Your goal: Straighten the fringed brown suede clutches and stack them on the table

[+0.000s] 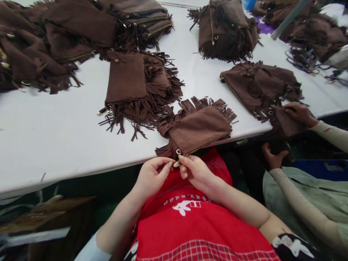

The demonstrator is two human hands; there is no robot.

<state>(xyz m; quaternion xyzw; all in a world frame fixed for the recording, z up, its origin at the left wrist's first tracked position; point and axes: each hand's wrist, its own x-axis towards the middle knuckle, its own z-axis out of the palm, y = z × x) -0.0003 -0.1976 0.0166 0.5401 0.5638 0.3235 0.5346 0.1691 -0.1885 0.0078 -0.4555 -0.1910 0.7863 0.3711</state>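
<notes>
A brown suede-like pouch with fringe and a zip along its near side lies at the table's front edge. Its near left corner, with a small gold ring, points at my fingers. My left hand is closed in a pinch just below that ring. My right hand also pinches there, thumb beside the ring. The fingertips of both hands nearly meet over something small at the corner. What exactly they grip is too small and covered to make out.
Beyond the pouch lies a stack of fringed brown pouches. More brown bags are heaped at the back left, and another pile stands at the back. At right, a co-worker's hand rests on a brown piece. The white table ends before me.
</notes>
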